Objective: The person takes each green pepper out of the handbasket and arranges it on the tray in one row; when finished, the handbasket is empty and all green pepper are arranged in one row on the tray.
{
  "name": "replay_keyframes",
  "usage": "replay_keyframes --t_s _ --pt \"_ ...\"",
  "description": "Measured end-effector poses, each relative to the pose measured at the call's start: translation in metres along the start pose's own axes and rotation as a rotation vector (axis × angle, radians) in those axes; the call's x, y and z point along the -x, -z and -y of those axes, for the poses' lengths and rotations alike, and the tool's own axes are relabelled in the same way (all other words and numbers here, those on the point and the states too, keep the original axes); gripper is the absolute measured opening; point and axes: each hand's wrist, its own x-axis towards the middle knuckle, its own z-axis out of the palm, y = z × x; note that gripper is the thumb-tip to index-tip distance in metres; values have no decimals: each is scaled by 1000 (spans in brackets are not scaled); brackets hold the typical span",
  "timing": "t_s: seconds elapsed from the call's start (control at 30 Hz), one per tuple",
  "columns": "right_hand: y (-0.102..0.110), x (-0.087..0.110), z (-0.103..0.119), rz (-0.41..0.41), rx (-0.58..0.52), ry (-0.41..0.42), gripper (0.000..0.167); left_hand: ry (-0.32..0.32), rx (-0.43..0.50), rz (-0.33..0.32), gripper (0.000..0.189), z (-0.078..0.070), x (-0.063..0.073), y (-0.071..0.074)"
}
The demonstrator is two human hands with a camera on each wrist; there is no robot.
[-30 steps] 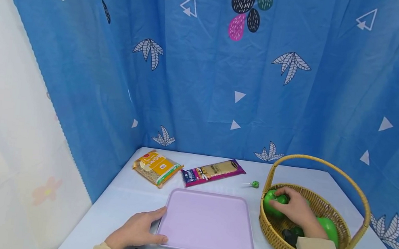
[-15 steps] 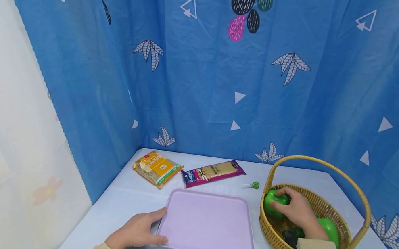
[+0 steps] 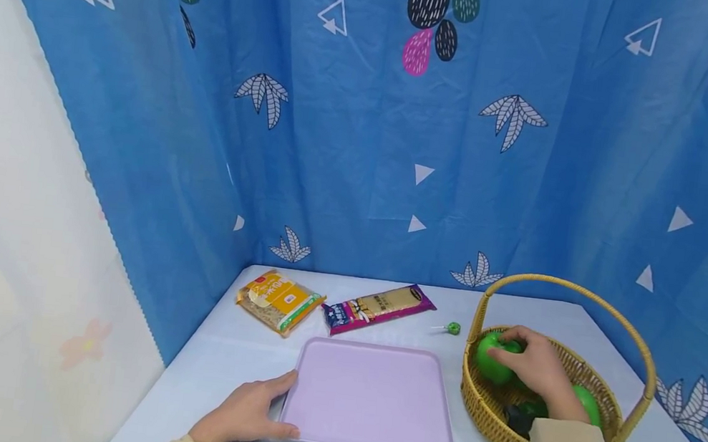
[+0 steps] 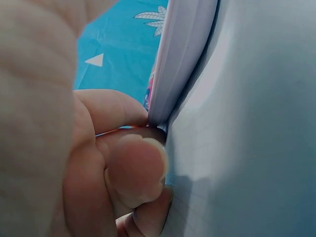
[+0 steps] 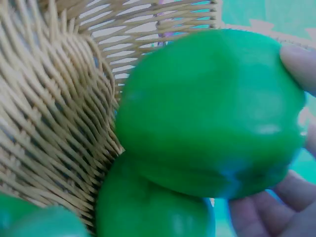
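Observation:
My right hand [image 3: 536, 363] reaches into the wicker basket [image 3: 494, 427] and grips a green bell pepper [image 3: 493, 363] near its left wall. In the right wrist view this pepper [image 5: 207, 108] fills the middle, with fingertips around its right side. Another smooth green item [image 5: 153, 207] lies below it, and a further green one [image 3: 587, 404] shows partly behind my wrist. My left hand [image 3: 252, 412] rests at the left edge of the lilac tray [image 3: 374, 399], thumb near the front corner. In the left wrist view, its fingers [image 4: 116, 108] touch the tray's rim [image 4: 177, 59].
Behind the tray lie a yellow packet of grain [image 3: 281, 301] and a long purple-and-gold packet [image 3: 378, 308]. A green lollipop [image 3: 453, 328] lies left of the basket. The basket's handle [image 3: 580, 291] arches over its opening. A blue curtain [image 3: 362, 143] hangs behind the white table [image 3: 198, 349].
My right hand and the bell pepper have shifted slightly right and up inside the basket. The left hand keeps its place at the tray; the head view has tilted a little.

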Motion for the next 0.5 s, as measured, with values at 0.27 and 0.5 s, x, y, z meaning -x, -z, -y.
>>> replay_keyframes --t_s 0.27,0.5 --pt "21 4 16 -16 31 -49 62 0 5 8 114 0 0 -1" --pt "31 12 47 -40 55 -39 64 -3 -15 0 114 0 1 -1"
